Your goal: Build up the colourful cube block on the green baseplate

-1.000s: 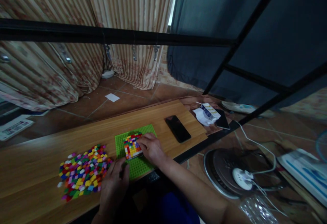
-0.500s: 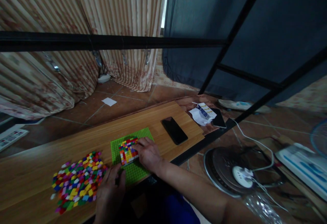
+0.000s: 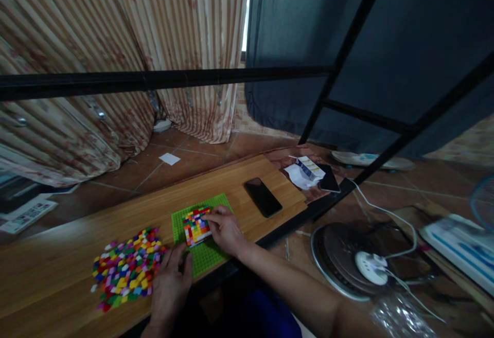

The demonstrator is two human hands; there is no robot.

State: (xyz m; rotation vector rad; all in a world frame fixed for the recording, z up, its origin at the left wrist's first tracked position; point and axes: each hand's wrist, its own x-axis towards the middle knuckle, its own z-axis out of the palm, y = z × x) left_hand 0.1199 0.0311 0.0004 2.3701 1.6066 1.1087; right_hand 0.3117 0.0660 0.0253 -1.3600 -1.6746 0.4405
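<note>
Loose bricks lie heaped on the tabletop — my left hand beside them, thumb parted from fingers. The brick panel sits on the green baseplate; my right hand touches it — pinching or not, I can't tell.

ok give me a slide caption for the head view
Right hand at a colourful brick mosaic on a green baseplate, left hand beside loose bricks, phone nearby.
</note>
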